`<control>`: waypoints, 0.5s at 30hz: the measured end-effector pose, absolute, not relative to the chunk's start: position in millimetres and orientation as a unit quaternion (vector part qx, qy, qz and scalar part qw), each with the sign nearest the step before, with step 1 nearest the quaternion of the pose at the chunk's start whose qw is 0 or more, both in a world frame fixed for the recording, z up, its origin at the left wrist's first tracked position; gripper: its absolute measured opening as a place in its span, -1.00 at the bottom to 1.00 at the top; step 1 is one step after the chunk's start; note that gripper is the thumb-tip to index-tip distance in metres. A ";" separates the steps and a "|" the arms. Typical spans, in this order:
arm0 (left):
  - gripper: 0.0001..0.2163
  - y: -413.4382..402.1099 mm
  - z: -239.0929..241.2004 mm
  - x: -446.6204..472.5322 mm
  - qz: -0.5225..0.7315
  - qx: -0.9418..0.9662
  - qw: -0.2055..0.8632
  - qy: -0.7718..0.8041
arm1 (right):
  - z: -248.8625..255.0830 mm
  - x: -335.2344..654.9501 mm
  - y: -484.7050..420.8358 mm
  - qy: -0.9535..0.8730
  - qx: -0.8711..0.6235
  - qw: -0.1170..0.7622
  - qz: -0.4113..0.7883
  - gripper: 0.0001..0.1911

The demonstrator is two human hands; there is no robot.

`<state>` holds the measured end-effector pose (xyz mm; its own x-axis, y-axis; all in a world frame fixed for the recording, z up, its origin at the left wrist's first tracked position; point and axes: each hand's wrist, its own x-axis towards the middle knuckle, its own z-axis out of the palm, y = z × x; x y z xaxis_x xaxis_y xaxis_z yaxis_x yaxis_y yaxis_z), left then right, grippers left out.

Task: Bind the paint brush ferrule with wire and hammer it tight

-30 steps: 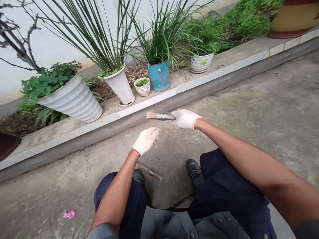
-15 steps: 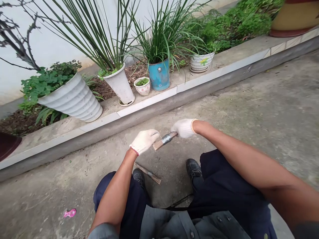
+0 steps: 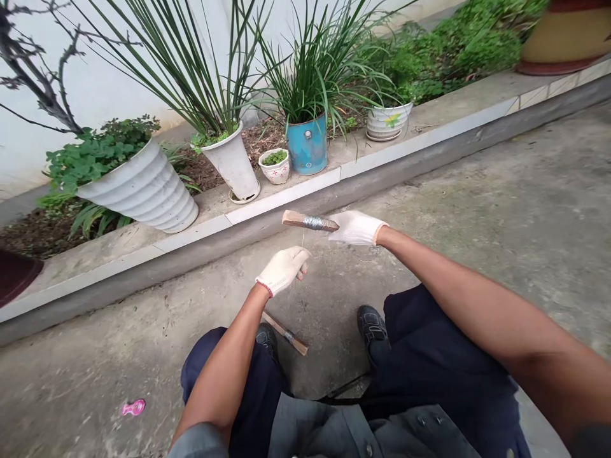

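Observation:
Both my hands wear white cotton gloves. My right hand [image 3: 357,228] grips one end of a short wooden stick [image 3: 309,222] wound with silver wire, held level and pointing left. A thin strand of wire hangs from the stick down to my left hand [image 3: 282,270], which pinches it just below and left of the stick. A second wooden stick [image 3: 286,334] with a wire band lies on the concrete between my feet.
A raised tiled kerb [image 3: 286,194] runs across ahead, carrying a ribbed white pot [image 3: 143,191], a tall white pot [image 3: 233,164], a small bowl pot [image 3: 275,166], a blue can planter [image 3: 308,143] and a painted pot [image 3: 387,119]. A pink scrap [image 3: 132,407] lies left on the concrete.
The right hand dropped the wound stick down beside the left hand half a second ago, then raised it back level; the left hand keeps its pinch on the wire below.

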<state>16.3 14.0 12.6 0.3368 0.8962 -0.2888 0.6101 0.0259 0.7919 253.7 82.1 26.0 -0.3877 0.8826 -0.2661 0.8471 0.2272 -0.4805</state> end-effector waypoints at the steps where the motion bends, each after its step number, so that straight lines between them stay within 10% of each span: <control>1: -0.71 14.0 11.1 16.3 0.138 0.689 0.442 0.558 | 24.5 252.3 84.1 -0.788 -0.570 0.011 0.231 -0.77; 10: -0.68 20.8 -0.4 6.0 -0.002 0.813 0.157 0.560 | 22.6 231.0 63.5 -0.824 -0.523 -0.200 0.085 -0.61; 15: -0.78 22.2 9.4 1.6 0.029 0.797 0.201 0.569 | 15.8 238.7 63.8 -0.872 -0.409 -0.221 0.155 -0.66</control>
<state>1.6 22.2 9.4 0.3515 0.9183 -0.1821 0.8947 -0.2722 0.3541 238.7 63.8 15.8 -0.5671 0.6455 -0.5116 0.7821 0.6168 -0.0887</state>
